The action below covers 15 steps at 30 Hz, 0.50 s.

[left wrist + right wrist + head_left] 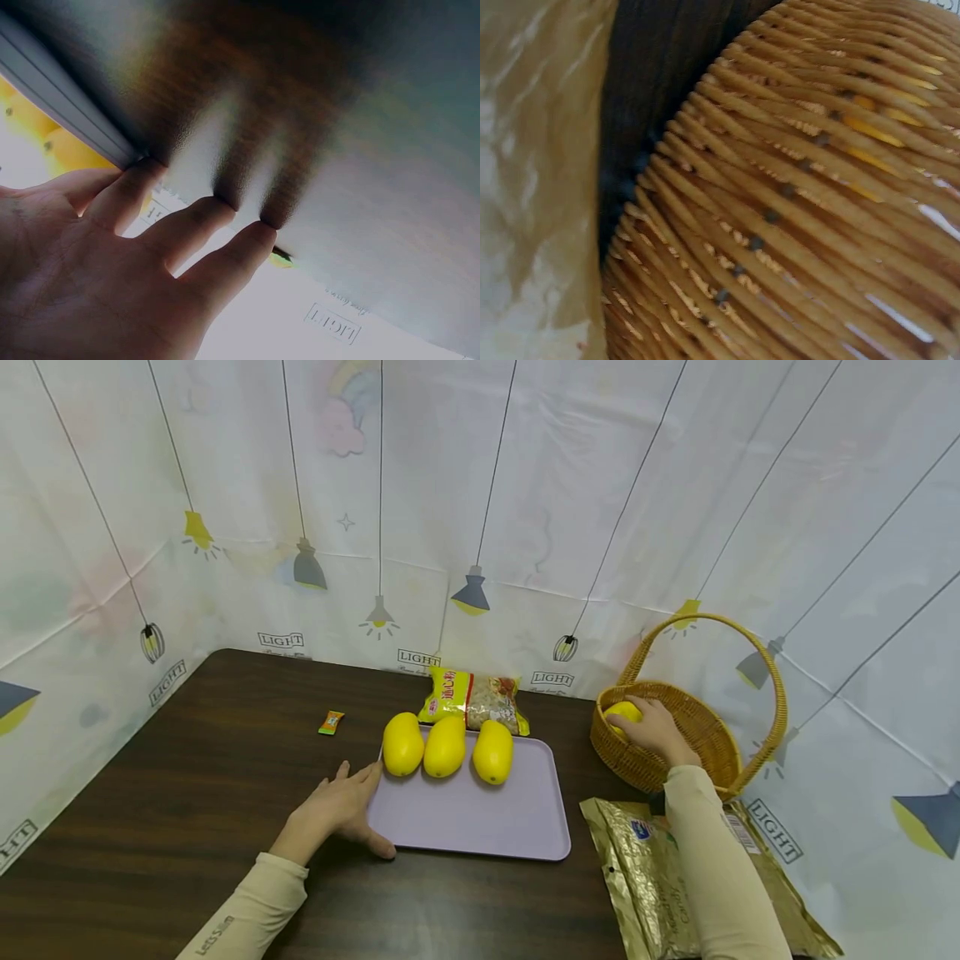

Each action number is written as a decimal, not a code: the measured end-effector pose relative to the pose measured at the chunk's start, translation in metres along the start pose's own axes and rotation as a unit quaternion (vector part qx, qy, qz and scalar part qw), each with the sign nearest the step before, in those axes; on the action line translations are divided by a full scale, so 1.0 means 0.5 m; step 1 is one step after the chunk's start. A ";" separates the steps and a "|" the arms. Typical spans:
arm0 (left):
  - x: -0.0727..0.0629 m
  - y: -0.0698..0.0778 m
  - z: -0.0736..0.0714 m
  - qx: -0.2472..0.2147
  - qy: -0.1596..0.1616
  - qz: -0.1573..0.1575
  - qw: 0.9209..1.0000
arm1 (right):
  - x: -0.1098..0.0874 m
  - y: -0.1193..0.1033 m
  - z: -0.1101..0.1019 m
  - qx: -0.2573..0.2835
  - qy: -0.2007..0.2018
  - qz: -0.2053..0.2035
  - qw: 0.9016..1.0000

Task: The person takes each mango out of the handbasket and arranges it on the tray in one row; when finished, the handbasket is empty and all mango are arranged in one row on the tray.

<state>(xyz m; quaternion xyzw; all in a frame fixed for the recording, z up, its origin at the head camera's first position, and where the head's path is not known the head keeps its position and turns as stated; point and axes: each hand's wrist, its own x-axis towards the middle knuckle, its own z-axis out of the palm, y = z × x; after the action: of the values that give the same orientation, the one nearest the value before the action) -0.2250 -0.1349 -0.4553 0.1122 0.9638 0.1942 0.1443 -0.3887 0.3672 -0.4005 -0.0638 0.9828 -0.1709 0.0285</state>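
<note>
At the left edge of the lilac tray [468, 818] my left hand [341, 806] rests with its fingers spread, thumb by the near corner. In the left wrist view its fingertips [270, 225] press on the dark table beside the tray's side. Three plump, oval yellow fruits [445, 747] lie in a row along the tray's far side. My right hand [654, 727] reaches into the wicker basket [712, 727] and grips another yellow fruit [624, 714] at its left side. The right wrist view shows the basket's woven wall [802, 210]; the hand is hidden there.
Behind the tray stands a yellow packet of noodles [480, 697]. A small orange wrapped candy [330, 722] lies at the back left. Below my right forearm is a large gold candy bag [645, 877], close to the basket. The basket's tall handle [780, 693] arches over its opening.
</note>
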 end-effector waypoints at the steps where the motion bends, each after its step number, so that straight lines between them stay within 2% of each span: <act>1: 0.000 -0.001 0.000 0.000 0.001 0.000 1.000 | 0.002 0.002 0.002 0.001 0.001 -0.001 1.000; 15: 0.003 -0.004 0.003 -0.003 -0.001 -0.004 1.000 | 0.028 0.041 0.024 -0.009 -0.014 -0.001 1.000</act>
<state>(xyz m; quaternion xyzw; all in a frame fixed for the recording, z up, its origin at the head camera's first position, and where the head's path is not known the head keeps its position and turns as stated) -0.2262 -0.1360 -0.4578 0.1081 0.9635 0.1968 0.1461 -0.4038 0.3803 -0.4193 -0.0670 0.9837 -0.1617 0.0415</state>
